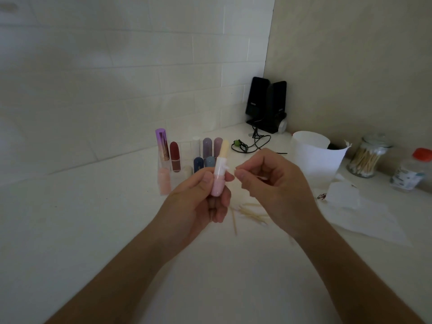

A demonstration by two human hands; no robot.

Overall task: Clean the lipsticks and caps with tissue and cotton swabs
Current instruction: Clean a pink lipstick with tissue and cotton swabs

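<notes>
Pink plastic lipstick tube with pale yellow stick stands near-upright, axis toward 12 o'clock, gripped by my left hand; my right hand, at 3 o'clock, pinches a white-tipped cotton swab touching its collar.

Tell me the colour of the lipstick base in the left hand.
Pale pink, on the lipstick base in the left hand; head view.

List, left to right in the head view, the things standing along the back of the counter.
Purple-topped lipstick, dark red lipstick, two mauve tubes, black speakers, white container, glass jar of cotton swabs, red-lidded bottle.
</notes>
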